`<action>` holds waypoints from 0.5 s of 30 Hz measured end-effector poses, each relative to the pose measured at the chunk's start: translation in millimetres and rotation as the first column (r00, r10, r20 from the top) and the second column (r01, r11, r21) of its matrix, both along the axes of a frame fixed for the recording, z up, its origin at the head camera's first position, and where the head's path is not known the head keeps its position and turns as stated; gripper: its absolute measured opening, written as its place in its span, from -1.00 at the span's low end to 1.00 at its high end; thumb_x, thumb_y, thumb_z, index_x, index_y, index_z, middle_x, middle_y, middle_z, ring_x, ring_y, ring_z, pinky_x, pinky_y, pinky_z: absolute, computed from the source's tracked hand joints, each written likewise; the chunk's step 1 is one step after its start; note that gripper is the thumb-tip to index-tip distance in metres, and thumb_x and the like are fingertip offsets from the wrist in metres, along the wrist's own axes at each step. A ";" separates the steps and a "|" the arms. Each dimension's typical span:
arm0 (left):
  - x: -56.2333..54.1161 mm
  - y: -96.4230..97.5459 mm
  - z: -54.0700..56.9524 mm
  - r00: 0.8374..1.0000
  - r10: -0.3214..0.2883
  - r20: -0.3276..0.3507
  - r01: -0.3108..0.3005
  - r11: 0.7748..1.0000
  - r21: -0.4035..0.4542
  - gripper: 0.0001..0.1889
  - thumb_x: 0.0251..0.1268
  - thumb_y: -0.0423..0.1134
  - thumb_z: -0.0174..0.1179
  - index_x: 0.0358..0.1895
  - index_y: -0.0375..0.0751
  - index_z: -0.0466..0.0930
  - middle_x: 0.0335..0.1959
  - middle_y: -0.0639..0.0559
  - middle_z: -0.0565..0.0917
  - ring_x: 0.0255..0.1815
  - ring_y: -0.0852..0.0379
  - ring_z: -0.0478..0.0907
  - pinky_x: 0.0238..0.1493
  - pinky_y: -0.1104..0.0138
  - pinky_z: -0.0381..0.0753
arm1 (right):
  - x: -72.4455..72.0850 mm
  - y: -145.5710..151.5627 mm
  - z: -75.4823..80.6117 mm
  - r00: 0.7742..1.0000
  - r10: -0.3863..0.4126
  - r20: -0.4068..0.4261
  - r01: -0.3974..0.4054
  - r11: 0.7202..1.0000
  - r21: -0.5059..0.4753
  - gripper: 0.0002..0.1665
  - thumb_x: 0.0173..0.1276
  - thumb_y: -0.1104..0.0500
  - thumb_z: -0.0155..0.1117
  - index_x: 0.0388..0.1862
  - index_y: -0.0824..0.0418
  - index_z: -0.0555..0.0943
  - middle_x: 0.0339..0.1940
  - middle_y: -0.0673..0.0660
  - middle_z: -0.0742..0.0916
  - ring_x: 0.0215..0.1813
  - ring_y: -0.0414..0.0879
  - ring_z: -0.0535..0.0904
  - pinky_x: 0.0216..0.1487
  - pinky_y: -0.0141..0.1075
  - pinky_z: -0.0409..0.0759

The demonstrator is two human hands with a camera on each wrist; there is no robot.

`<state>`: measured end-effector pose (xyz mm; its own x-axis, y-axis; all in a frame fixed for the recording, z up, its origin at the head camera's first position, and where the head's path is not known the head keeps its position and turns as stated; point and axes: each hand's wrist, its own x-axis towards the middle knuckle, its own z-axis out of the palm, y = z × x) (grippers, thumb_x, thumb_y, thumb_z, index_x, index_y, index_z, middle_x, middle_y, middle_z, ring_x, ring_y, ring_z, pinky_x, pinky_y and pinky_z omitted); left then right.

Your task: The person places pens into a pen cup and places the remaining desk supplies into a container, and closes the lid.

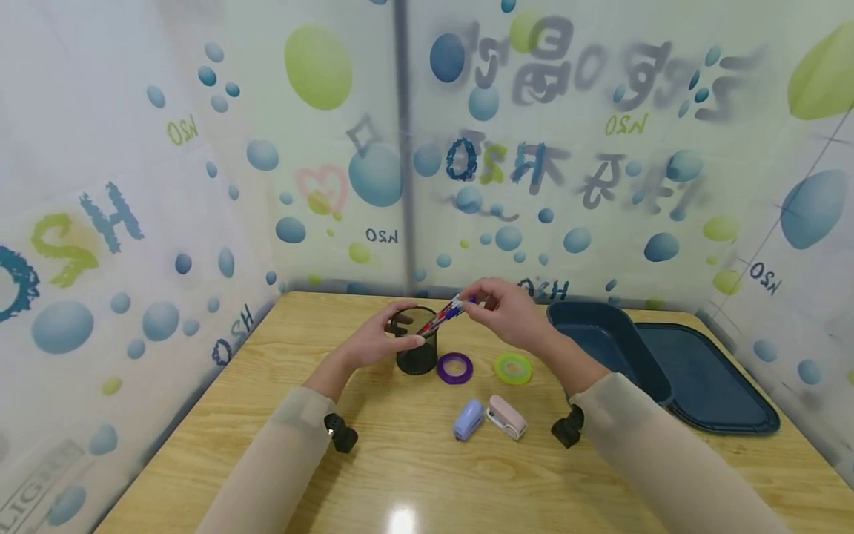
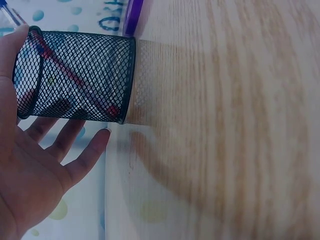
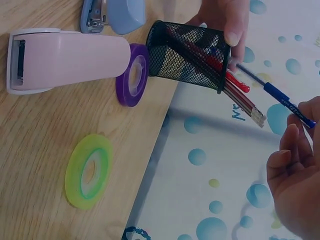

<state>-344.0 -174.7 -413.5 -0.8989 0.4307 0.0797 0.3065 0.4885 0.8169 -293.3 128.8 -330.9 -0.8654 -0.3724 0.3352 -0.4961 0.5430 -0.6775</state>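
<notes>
A black mesh pen cup stands upright on the wooden table, steadied at its rim by my left hand. In the left wrist view the thumb is at the rim of the cup, with the other fingers spread along its far side. My right hand pinches a blue pen by one end, above the cup. The pen slants down, its other end at the cup's mouth. Inside the cup lean a red pen and pencils with pale ends sticking out.
Close to the cup lies a purple tape roll, with a yellow-green tape roll to its right. Nearer are a blue stapler and a pink stapler. At the right, a dark blue tray partly overlaps a flat dark tray.
</notes>
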 end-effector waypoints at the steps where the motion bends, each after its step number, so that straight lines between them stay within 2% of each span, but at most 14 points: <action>1: 0.3 0.1 0.1 1.000 -0.002 0.002 0.002 1.000 0.006 -0.16 0.47 0.09 0.45 0.71 0.12 0.29 0.54 -0.23 0.51 0.52 -0.23 0.48 0.44 -0.16 0.53 | -0.5 -1.3 -0.7 1.000 0.003 0.002 -0.003 1.000 0.009 -0.77 0.67 0.14 0.33 0.17 0.14 0.77 -0.07 0.15 0.76 -0.37 -0.06 0.52 -0.30 -0.22 0.53; 9: 1.7 -0.1 -0.2 1.000 -0.015 0.001 0.015 1.000 0.010 -0.14 0.51 0.11 0.42 0.73 0.03 0.24 0.56 -0.27 0.49 0.54 -0.25 0.46 0.46 -0.20 0.52 | -0.4 -9.0 0.3 0.999 0.015 0.045 -0.016 1.000 0.016 -0.65 0.68 0.09 0.35 0.33 0.13 0.73 0.01 0.16 0.80 -0.35 -0.05 0.53 -0.32 -0.23 0.51; 15: 1.8 -0.2 0.8 1.000 -0.017 0.007 0.017 1.000 0.021 -0.19 0.50 0.07 0.44 0.70 0.14 0.28 0.57 -0.27 0.47 0.57 -0.26 0.44 0.48 -0.20 0.49 | -0.1 -6.8 -1.3 0.998 0.011 0.061 -0.012 1.000 0.022 -0.62 0.69 0.08 0.32 0.38 0.11 0.70 0.09 0.17 0.80 -0.31 -0.06 0.56 -0.32 -0.24 0.53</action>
